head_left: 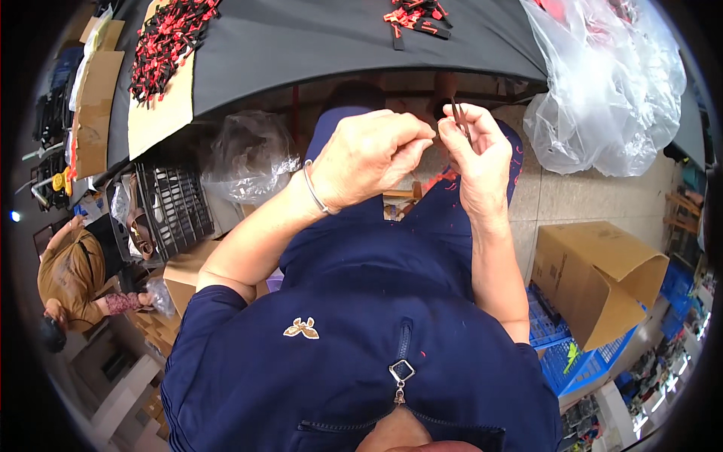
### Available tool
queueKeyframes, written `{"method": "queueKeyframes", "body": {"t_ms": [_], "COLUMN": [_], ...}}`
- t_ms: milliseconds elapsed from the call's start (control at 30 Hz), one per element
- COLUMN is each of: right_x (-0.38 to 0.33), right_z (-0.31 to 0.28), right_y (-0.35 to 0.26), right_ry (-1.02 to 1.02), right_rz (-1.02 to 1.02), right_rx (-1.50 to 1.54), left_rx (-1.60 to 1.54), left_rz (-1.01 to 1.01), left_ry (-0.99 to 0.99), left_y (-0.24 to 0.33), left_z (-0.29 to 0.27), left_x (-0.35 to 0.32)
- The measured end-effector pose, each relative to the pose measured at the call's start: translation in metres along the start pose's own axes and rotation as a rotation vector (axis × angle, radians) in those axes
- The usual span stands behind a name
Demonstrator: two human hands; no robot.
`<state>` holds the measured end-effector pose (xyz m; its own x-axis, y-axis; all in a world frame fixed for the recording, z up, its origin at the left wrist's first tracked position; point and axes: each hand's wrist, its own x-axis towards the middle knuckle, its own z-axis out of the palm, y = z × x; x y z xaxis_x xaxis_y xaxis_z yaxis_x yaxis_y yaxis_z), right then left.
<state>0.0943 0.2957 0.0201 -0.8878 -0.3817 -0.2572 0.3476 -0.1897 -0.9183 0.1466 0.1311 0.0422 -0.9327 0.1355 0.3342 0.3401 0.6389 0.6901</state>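
Observation:
Above my lap, my left hand (376, 154) is closed, thumb and fingertips pinched together. Whatever it holds is too small to make out. Close by on the right, my right hand (480, 154) grips a slim dark metal tool (461, 122) with narrow blades, like tweezers or thread snips. The fingertips of both hands are near each other but apart. On the black-covered table (324, 45) beyond lies a small pile of red and black strap pieces (416, 19). A bigger heap of such pieces (167, 49) rests on cardboard at the left.
A clear plastic bag (610, 90) hangs at the table's right end, and another clear bag (252, 154) sits below it at left. A cardboard box (595, 275) stands on blue crates (576, 361) at right. A black crate (175, 203) and another person (75, 275) are at left.

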Motion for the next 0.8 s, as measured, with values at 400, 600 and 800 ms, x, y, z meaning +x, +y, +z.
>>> {"method": "queueKeyframes", "body": {"t_ms": [400, 600, 800], "right_x": [-0.001, -0.020, -0.019], "right_z": [0.005, -0.007, -0.014], "right_y": [0.009, 0.010, 0.019], "right_ry": [-0.048, 0.074, 0.058], "right_rz": [-0.168, -0.469, -0.768], "right_rx": [-0.139, -0.704, -0.971], "left_rx": [-1.338, -1.341, -1.250], "left_rz": [-0.977, -0.952, -0.937], "left_ry": [0.042, 0.124, 0.109], "left_y": [-0.008, -0.004, 0.002], "left_z": [0.015, 0.015, 0.017], "left_x": [-0.029, -0.030, -0.027]}}
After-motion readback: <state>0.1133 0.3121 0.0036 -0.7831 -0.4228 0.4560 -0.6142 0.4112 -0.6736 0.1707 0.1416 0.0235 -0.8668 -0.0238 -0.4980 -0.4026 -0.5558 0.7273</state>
